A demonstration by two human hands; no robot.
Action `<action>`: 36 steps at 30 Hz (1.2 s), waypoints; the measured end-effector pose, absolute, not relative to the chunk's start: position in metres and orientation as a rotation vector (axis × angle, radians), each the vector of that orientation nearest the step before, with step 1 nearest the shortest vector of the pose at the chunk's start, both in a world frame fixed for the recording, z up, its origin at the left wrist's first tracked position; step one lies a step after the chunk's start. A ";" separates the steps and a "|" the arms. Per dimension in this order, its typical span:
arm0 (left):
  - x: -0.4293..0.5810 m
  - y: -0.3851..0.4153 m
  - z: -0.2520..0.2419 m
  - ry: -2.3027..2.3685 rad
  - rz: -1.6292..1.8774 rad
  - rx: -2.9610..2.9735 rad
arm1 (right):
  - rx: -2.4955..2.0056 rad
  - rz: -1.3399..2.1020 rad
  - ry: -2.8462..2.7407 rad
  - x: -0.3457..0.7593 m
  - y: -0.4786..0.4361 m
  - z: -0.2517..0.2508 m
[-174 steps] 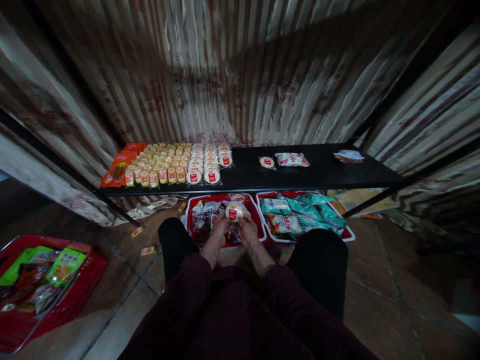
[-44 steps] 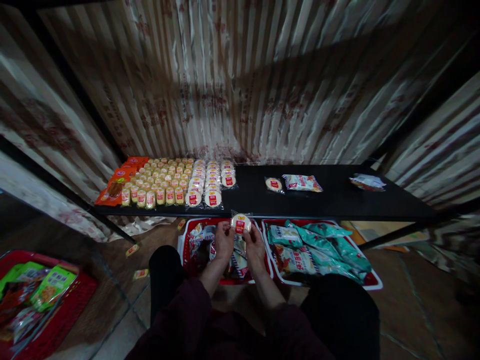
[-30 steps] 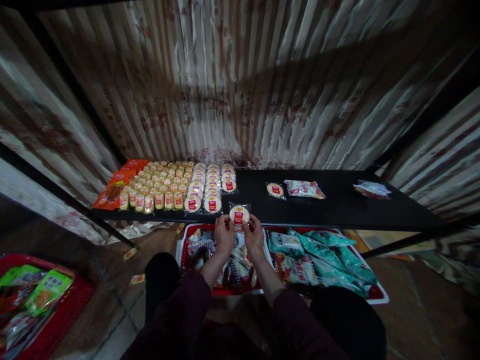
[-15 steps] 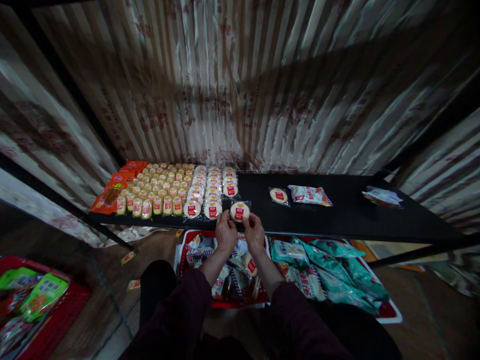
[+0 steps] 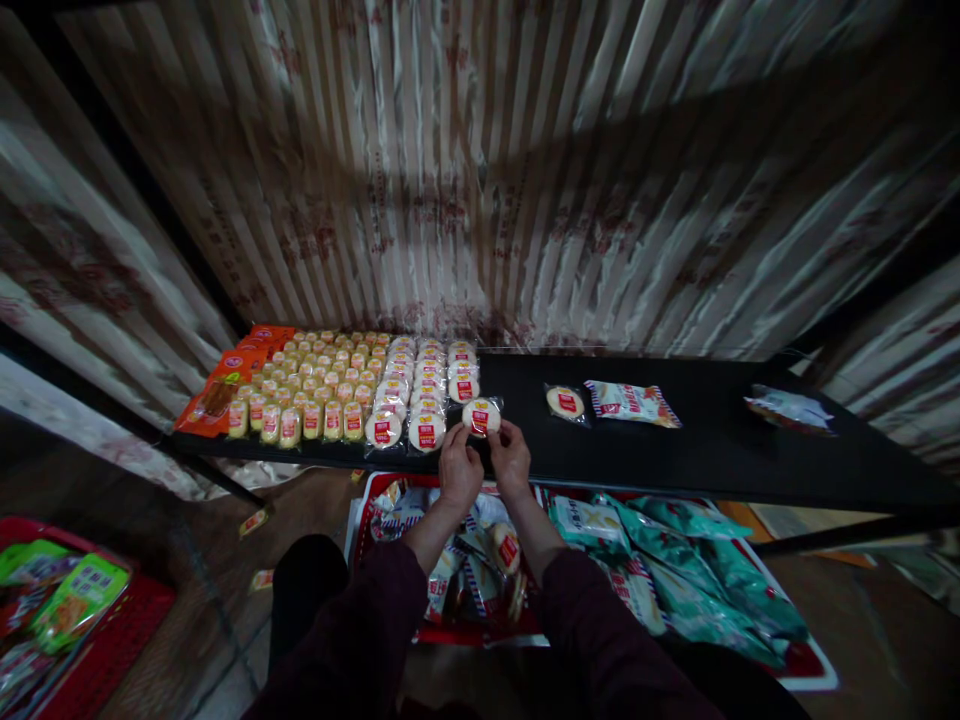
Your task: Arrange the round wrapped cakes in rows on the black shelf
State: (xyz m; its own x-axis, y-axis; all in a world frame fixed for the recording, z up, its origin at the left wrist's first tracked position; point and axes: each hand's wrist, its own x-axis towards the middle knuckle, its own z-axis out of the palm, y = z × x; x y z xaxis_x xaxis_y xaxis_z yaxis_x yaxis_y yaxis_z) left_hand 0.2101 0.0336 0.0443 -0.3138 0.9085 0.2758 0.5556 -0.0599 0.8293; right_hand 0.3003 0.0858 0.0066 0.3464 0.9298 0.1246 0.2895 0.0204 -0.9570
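Observation:
A round pale cake in clear wrap with a red label [image 5: 481, 415] lies on the black shelf [image 5: 675, 450], at the near end of the third column of round cakes [image 5: 424, 390]. My left hand [image 5: 459, 470] pinches its near left edge and my right hand [image 5: 511, 461] pinches its near right edge. Left of the round cakes stand several rows of small yellow wrapped cakes [image 5: 315, 385]. Under my forearms sits a red basket [image 5: 364, 500] with more wrapped snacks.
An orange packet [image 5: 225, 385] lies at the shelf's left end. A single round cake [image 5: 565, 402], a white-red packet [image 5: 631, 401] and another packet [image 5: 789, 409] lie to the right. A second basket holds teal bags [image 5: 675, 570]. A red basket [image 5: 67, 610] stands far left. Striped curtain behind.
Both hands lifted the round cake out of the basket and carried it up and forward onto the shelf, setting it beside the front round cakes. The view tilted forward.

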 end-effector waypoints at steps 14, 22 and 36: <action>0.213 0.052 0.046 1.822 1.151 1.649 | -1.521 0.735 -1.233 0.291 0.114 0.005; 0.208 0.065 0.039 1.802 1.177 1.650 | -1.518 0.728 -1.271 0.285 0.123 0.007; 0.205 0.077 0.041 1.851 1.035 1.674 | -1.596 0.518 -1.503 0.281 0.126 0.007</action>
State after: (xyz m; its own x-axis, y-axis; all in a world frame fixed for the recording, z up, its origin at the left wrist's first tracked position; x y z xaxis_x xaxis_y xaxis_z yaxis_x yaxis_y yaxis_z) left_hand 0.2050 0.0774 0.0405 -0.1736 0.9717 0.1600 0.6452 -0.0105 0.7639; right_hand 0.2808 0.1259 0.0066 0.1878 0.9493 0.2521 0.5922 0.0953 -0.8002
